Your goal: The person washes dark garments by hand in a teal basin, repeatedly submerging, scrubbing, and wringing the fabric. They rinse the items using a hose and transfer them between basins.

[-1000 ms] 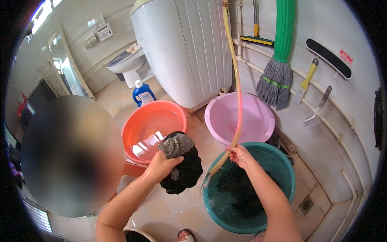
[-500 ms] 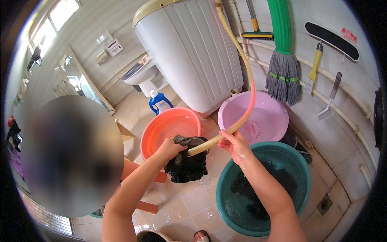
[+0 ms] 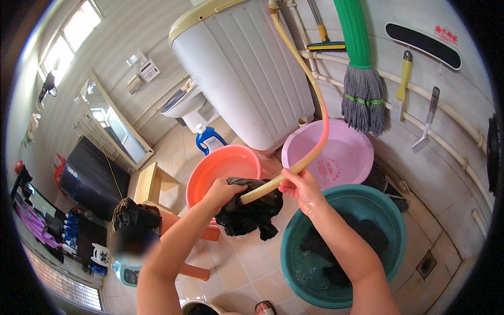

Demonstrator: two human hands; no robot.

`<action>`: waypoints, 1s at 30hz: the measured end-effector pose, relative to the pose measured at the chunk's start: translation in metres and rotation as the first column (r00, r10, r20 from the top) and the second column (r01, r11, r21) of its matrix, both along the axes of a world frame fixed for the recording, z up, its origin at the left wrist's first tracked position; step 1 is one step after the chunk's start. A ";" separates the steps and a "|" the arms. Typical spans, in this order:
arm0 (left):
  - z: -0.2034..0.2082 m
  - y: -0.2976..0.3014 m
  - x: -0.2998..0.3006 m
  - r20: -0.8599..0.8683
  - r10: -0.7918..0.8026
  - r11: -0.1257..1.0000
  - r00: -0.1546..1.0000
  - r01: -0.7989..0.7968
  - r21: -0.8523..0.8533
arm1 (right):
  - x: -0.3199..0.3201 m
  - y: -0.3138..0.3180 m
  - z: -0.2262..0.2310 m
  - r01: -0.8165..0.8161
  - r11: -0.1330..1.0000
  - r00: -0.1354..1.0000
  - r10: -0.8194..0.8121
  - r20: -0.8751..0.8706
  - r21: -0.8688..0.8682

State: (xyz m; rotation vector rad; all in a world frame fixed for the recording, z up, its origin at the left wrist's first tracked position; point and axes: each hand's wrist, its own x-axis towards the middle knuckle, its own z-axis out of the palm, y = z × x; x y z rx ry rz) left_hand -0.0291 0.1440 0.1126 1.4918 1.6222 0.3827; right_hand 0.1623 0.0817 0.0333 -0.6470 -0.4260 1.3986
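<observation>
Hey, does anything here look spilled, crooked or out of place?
Nothing looks spilled or broken. The left hand holds a wet dark cloth above the tiled floor, between the orange plastic basin and teal plastic basin, so it may drip there.

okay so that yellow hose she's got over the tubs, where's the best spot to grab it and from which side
Probably grip the hose a little behind its open end, where the right hand pinches it now, coming from the right over the green tub. From there it arches stiffly up toward the washing machine, and the left hand holds the dark cloth at the tip.
</observation>
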 end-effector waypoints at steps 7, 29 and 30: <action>0.023 -0.001 -0.011 -0.011 -0.222 0.966 0.975 0.221 0.132 | 0.025 0.006 -0.012 0.097 0.995 0.995 -0.097 0.028 0.014; 0.023 -0.019 -0.022 -0.768 -0.507 0.117 0.392 0.914 0.389 | 0.007 0.011 0.011 0.083 0.996 0.996 -0.082 -0.042 0.034; 0.023 -0.018 -0.022 -0.801 -0.491 0.055 0.343 0.930 0.364 | 0.006 0.011 0.012 0.077 0.996 0.996 -0.075 -0.047 0.034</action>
